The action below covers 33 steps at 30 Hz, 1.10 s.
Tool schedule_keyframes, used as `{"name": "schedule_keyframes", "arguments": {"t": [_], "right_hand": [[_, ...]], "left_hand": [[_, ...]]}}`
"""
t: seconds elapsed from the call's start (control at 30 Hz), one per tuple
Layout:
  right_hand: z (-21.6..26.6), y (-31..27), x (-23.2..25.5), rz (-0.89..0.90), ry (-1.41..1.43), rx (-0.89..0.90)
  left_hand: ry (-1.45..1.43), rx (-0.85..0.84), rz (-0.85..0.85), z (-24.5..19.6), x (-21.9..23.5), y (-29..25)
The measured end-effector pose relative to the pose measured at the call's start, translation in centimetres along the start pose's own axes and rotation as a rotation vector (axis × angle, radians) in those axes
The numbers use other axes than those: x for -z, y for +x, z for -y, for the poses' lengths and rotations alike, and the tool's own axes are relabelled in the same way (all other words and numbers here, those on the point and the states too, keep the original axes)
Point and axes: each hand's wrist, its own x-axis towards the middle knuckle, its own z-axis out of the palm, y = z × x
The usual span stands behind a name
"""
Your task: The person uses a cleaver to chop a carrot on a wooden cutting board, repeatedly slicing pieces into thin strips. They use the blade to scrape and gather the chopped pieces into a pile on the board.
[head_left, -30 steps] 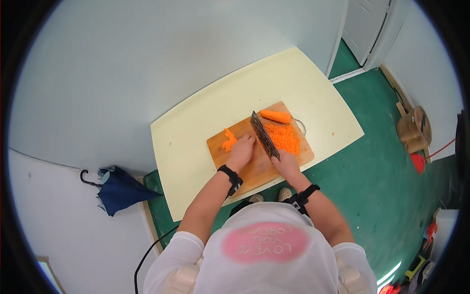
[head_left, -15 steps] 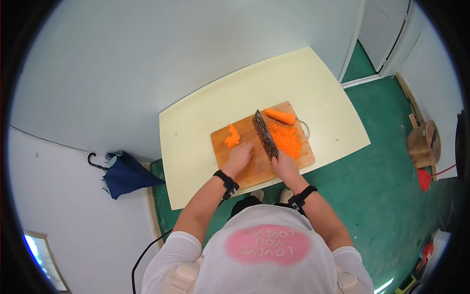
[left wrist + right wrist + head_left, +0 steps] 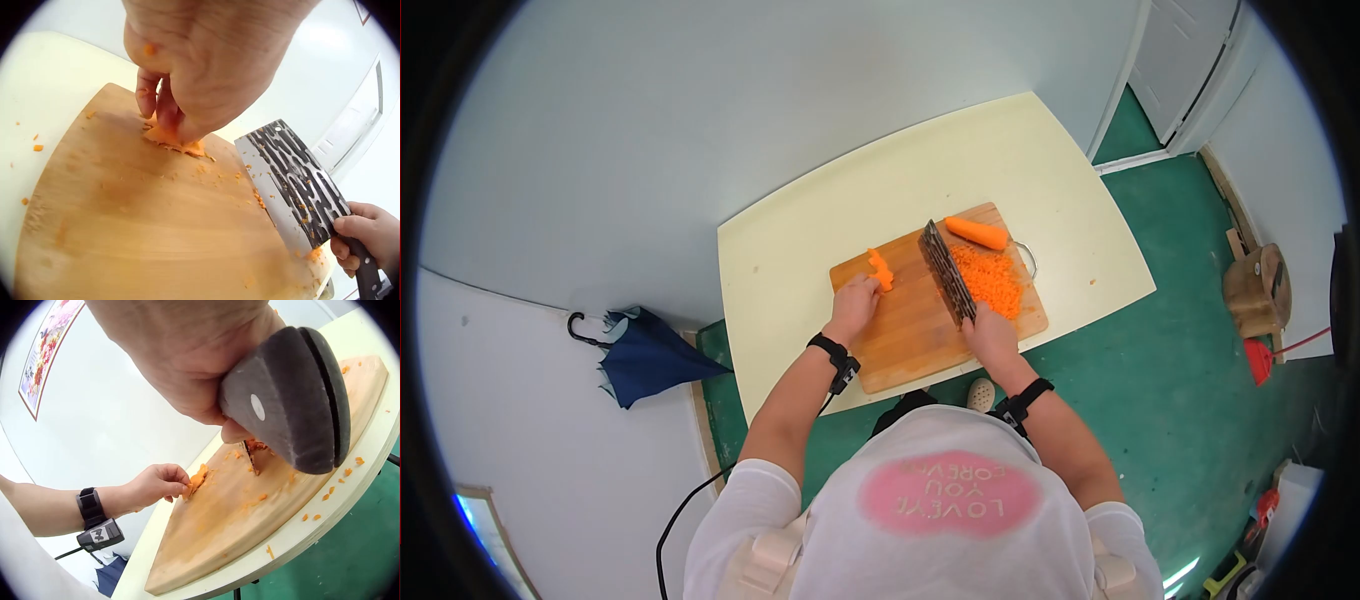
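In the right hand (image 3: 994, 338) is the black handle (image 3: 281, 400) of a cleaver (image 3: 294, 181), its fingers wrapped around it. The broad dark-patterned blade stands on edge on the wooden cutting board (image 3: 900, 330), with orange crumbs stuck to it. Chopped carrot (image 3: 988, 280) lies in a heap right of the blade, and a peeled carrot (image 3: 977, 233) sits at the board's far right. At the board's left, the left hand (image 3: 854, 305) pinches carrot slices (image 3: 172, 139) between thumb and fingers, low over the wood. Its fingertips are partly hidden behind the hand in the left wrist view.
The board lies on a pale yellow table (image 3: 800, 250) against a wall, with its metal handle (image 3: 1028, 259) to the right. Carrot crumbs (image 3: 325, 497) dot the table edge. A blue umbrella (image 3: 655, 358) leans at the left; a brown container (image 3: 1257, 290) stands on the green floor.
The left hand has moved left from near the blade to the carrot slices and now pinches them. The right hand and cleaver stay nearly in place.
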Motion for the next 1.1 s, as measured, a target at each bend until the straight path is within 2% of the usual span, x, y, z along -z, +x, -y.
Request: {"name": "schedule_keyframes", "arguments": {"t": [0.13,0.2,0.33,0.6,0.8,0.93,1.03,1.1], "right_hand": [[0.4,-0.1,-0.1,-0.009,-0.025,-0.017],[0.4,-0.2,-0.1,-0.025,-0.022,-0.025],[0.4,-0.3,-0.2,-0.035,-0.015,-0.028],[0.6,-0.4,-0.3,-0.041,-0.030,-0.038],[0.5,-0.5,-0.3,-0.051,-0.025,-0.014],[1.1,-0.7,0.2,-0.036,0.001,-0.036],[0.7,-0.5,-0.2,-0.043,-0.006,-0.037],[0.7,-0.4,-0.2,-0.034,-0.009,-0.047]], "left_hand": [[-0.010,-0.012,-0.053,0.1,-0.3,0.2],[-0.015,-0.038,-0.151,-0.2,-0.1,0.1],[0.009,-0.047,-0.114,0.5,-0.3,0.3],[0.042,-0.150,-0.170,0.3,-0.4,-0.2],[0.027,-0.102,-0.235,0.0,-1.1,-0.7],[-0.013,-0.004,-0.122,-0.5,-0.7,-1.3],[-0.074,-0.056,-0.137,-2.4,-0.4,-2.4],[-0.079,-0.091,-0.065,-3.9,-0.6,-3.1]]}}
